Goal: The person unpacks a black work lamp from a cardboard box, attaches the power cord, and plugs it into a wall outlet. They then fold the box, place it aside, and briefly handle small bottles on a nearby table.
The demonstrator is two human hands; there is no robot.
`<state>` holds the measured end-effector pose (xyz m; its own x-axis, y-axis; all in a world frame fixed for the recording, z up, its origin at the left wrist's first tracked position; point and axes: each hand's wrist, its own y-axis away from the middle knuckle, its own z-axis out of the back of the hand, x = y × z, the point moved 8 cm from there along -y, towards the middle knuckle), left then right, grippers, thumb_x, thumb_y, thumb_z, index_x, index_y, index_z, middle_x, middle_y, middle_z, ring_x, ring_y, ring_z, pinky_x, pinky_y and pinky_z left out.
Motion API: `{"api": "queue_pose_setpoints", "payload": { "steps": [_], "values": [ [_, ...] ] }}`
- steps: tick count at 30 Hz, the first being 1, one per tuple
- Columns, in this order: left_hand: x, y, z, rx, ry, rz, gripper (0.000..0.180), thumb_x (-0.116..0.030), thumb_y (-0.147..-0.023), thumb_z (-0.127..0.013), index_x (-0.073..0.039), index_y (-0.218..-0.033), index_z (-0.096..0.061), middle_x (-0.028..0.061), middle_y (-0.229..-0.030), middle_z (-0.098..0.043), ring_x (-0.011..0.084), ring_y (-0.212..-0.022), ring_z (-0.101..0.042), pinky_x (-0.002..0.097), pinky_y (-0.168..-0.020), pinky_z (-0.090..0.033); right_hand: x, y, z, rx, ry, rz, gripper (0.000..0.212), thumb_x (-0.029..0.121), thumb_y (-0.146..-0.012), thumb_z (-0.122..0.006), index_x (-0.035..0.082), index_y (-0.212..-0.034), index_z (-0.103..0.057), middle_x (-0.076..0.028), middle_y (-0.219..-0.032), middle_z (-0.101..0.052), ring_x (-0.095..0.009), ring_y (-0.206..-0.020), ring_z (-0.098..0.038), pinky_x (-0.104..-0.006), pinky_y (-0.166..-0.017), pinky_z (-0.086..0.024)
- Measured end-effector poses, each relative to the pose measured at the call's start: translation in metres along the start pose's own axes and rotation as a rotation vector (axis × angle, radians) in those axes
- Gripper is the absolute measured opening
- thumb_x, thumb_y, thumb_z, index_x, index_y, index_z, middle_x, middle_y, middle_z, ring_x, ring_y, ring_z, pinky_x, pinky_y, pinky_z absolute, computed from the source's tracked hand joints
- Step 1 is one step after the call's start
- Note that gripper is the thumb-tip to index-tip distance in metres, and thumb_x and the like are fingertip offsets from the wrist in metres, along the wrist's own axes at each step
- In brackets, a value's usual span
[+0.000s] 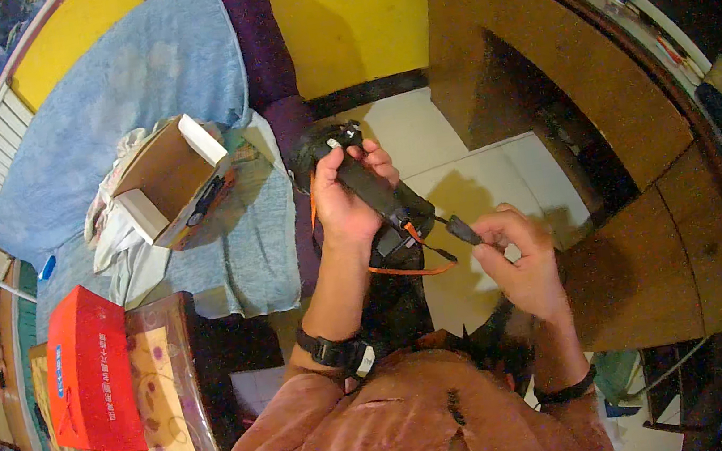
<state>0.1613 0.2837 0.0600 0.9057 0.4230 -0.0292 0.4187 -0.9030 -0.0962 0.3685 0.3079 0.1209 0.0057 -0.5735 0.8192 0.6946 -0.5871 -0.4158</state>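
Note:
My left hand (353, 195) is wrapped round a black camera-like device (373, 179), its palm turned up and the thumb near the top end. The device's exact kind is hard to make out. A thin orange cord (416, 270) hangs in a loop from its lower end. Between the thumb and fingers of my right hand (516, 251) is a small dark tab (463, 230), joined to the device by a short black strap. The two hands are apart, in front of my chest.
On the blue-covered bed (249, 271) stands an open cardboard box (166, 182) beside crumpled cloth. A red box (95, 375) sits on the patterned table (168, 411) at left. Brown wooden furniture (653, 253) curves round the right, with pale floor tiles (408, 134) ahead.

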Motion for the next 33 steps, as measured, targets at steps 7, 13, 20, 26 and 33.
{"api": "queue_pose_setpoints", "payload": {
  "steps": [7, 13, 20, 26, 33],
  "values": [
    [0.005, 0.013, 0.000, 0.138, -0.324, 0.064, 0.012, -0.011, -0.068, -0.055, -0.005, -0.078, -0.052, 0.0121, -0.080, -0.053, 0.0184, -0.061, -0.044, 0.0296, -0.050, -0.036, -0.041, 0.007, -0.003, -0.030, -0.357, -0.325, 0.024, 0.000, -0.076, -0.054, 0.001, -0.100, -0.054, -0.002, -0.074, -0.053, -0.008, -0.064, -0.050, -0.0196, -0.055, -0.039],
    [0.020, 0.031, 0.008, 0.256, -0.662, 0.132, 0.021, -0.006, -0.062, -0.059, -0.007, -0.081, -0.050, 0.0143, -0.077, -0.052, 0.0191, -0.055, -0.049, 0.0312, -0.051, -0.043, -0.068, 0.001, -0.012, -0.085, -0.703, -0.415, 0.022, 0.000, -0.076, -0.047, 0.001, -0.098, -0.048, -0.008, -0.075, -0.057, -0.008, -0.044, -0.042, -0.0196, -0.036, -0.029],
    [0.040, 0.040, 0.030, 0.228, -1.017, 0.249, 0.020, -0.003, -0.068, -0.062, -0.006, -0.084, -0.051, 0.0096, -0.086, -0.058, 0.0157, -0.069, -0.054, 0.0295, -0.063, -0.045, -0.068, -0.024, -0.037, -0.245, -0.658, -0.288, 0.035, 0.007, -0.076, -0.064, 0.003, -0.106, -0.046, -0.001, -0.077, -0.054, -0.005, -0.052, -0.043, -0.0180, -0.042, -0.034],
    [0.051, 0.048, 0.035, 0.287, -1.138, 0.368, 0.021, 0.000, -0.073, -0.060, -0.004, -0.092, -0.051, 0.0082, -0.101, -0.057, 0.0170, -0.093, -0.056, 0.0289, -0.078, -0.045, -0.088, -0.040, -0.036, -0.358, -0.662, -0.397, 0.035, 0.002, -0.074, -0.063, 0.006, -0.105, -0.048, 0.001, -0.074, -0.053, -0.005, -0.054, -0.047, -0.0175, -0.043, -0.035],
    [0.042, 0.049, 0.039, 0.211, -1.129, 0.494, 0.023, -0.007, -0.077, -0.062, -0.003, -0.095, -0.049, 0.0166, -0.103, -0.057, 0.0250, -0.093, -0.059, 0.0364, -0.080, -0.049, -0.109, -0.032, 0.030, -0.341, -0.697, -0.328, 0.035, 0.017, -0.077, -0.061, 0.006, -0.108, -0.050, -0.001, -0.066, -0.052, -0.008, -0.046, -0.045, -0.0204, -0.040, -0.035]
  ]
}}
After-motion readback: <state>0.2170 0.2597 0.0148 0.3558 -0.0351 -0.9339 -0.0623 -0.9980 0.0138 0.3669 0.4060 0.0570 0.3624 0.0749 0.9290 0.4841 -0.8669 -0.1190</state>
